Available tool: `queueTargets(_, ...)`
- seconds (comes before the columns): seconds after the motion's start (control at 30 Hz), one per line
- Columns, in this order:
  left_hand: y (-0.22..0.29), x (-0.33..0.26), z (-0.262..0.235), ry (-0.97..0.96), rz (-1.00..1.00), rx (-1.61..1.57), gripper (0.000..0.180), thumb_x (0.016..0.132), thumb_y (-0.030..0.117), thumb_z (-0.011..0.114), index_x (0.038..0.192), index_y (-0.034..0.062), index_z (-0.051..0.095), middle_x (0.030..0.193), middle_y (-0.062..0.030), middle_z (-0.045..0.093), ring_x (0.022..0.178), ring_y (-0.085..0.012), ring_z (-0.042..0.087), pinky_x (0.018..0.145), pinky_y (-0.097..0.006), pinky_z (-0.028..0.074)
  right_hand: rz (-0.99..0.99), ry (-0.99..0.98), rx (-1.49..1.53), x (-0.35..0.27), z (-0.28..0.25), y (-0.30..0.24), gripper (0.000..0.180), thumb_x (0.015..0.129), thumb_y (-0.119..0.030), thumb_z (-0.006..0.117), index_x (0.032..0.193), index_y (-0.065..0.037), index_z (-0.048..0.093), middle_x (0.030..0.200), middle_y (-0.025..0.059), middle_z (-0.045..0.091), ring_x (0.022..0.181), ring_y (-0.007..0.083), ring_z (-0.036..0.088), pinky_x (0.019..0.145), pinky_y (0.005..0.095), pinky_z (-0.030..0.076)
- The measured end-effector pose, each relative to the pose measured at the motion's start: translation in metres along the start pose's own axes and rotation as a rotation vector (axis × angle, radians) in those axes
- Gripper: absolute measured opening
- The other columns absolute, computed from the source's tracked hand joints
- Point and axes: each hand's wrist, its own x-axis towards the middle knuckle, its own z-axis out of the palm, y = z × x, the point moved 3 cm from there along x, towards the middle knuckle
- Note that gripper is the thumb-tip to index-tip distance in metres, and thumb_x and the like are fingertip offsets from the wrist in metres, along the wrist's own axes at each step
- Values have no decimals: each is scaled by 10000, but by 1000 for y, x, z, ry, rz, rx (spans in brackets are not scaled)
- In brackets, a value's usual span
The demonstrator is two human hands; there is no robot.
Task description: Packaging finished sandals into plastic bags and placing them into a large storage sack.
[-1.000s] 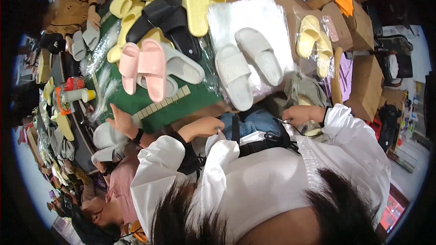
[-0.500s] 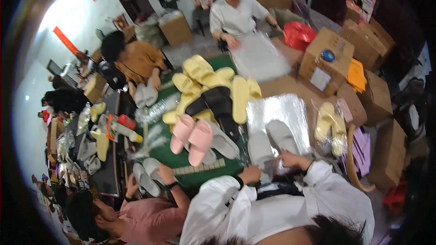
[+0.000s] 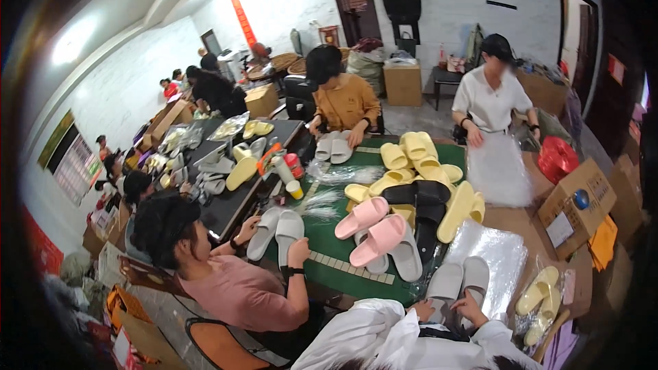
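Observation:
A pair of grey slide slippers, a left one [image 3: 444, 282] and a right one [image 3: 476, 275], lies side by side at the near edge of a stack of clear plastic bags [image 3: 504, 250]. At the left slipper's heel end is my left hand [image 3: 423, 310], its fingers closed against the edge. My right hand [image 3: 470, 310] has its fingers at the heel of the right slipper, thumb side toward the left one. White sleeves cover both my forearms. Left of the pair, pink slippers [image 3: 387, 240] rest on grey ones, beside black slippers [image 3: 430, 216] and a yellow pile [image 3: 418, 154].
A bagged yellow pair [image 3: 541, 294] lies at the right, near a cardboard box [image 3: 576, 205]. At my left a person in pink [image 3: 247, 281] holds grey slippers. Across the green table [image 3: 329, 233] are people in orange [image 3: 346, 106] and white [image 3: 492, 96].
The view has swung left, so the table appears farther right. My hands stay by the grey pair's heels. The person in pink now has the two grey slippers raised upright and apart.

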Motion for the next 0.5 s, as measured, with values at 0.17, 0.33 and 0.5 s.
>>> queueTargets(0.17,10,2,-3,214,78,123,235,703,149,558,914,56,605,990,-175,492,804,-345,553,689,-419,462,-115,-23,-1000,-12,18,-44,536,729,-428,573,1131,-73,561,1300,276,338,1153,446,357,946,512,301)
queueTargets(0.33,26,10,4,153,247,123,181,723,152,535,842,53,628,962,-147,516,785,-312,560,680,-401,455,-10,-72,-1232,-5,20,-46,597,767,-559,474,1091,-73,594,1305,272,341,1216,413,298,941,543,276)
queueTargets(0.5,23,18,16,123,450,135,182,729,154,526,839,51,627,964,-139,517,795,-303,558,684,-393,453,-47,322,-826,-3,22,-51,421,781,-326,522,922,57,628,1244,297,395,1191,412,331,946,470,295)
